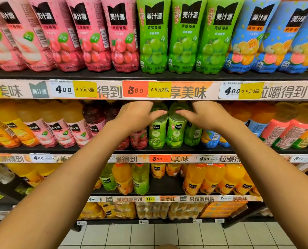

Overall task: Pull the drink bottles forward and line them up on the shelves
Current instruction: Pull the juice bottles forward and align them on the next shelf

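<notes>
Head view, listed near to far.

Floor: pale square-tiled floor at the bottom edge.

Arms: two bare forearms reach forward and up from the lower corners, meeting at the second shelf from the top.

Left hand: palm down, fingers curled over the shoulder of a green plastic grape-drink bottle, gripping it near the top; the fingertips are partly hidden under the shelf edge above.

Right hand: palm down, fingers curled over the top of a second green plastic grape-drink bottle, gripping it just beside the first. The two bottles stand upright, side by side and touching, at the front edge of the dark second shelf, between red grape bottles on the left and a further green bottle on the right.

Same shelf, flanks: pink-labelled peach bottles and orange bottles to the left; blue-labelled bottles and orange-red ones to the right.

Lower shelves: larger orange and pale green bottles, then shrink-wrapped multipacks beneath.

Top shelf: a fronted row of pink bottles, three green bottles and blue bottles, above a price strip carrying white, orange and yellow tags.
</notes>
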`<state>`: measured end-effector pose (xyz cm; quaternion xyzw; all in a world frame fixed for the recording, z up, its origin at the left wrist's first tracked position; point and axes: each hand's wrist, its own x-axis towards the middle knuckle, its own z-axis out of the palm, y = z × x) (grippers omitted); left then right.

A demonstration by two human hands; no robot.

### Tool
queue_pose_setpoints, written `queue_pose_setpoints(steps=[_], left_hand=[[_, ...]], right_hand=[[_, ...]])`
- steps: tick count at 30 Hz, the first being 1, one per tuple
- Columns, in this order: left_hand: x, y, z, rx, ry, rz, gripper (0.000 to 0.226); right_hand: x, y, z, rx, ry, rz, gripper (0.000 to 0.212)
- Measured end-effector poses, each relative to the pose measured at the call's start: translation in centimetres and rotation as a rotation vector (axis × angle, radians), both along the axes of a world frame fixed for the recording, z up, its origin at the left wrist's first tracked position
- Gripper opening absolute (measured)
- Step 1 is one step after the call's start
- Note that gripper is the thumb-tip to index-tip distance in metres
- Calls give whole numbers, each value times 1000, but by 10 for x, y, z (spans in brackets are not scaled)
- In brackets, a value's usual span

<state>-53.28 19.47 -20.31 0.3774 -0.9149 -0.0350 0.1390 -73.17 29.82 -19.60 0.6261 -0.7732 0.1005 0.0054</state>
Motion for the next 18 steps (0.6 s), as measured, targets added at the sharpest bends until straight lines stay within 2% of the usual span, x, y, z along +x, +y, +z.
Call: queue_pose_setpoints(steps=[7, 10, 15, 18], left_hand=[[-1, 1, -4, -65, -5, 15, 60], [-5, 4, -6, -128, 27, 8, 55], [-25, 19, -6, -210, 66, -59, 52], [-44, 27, -5, -199, 57, -76, 50]], right_hand=[[2, 4, -2, -32, 53, 11, 60], [0, 14, -6, -151, 43, 54, 59], [-27, 38, -10, -250, 242, 33, 42], [-48, 52, -7, -259, 249, -16, 34]])
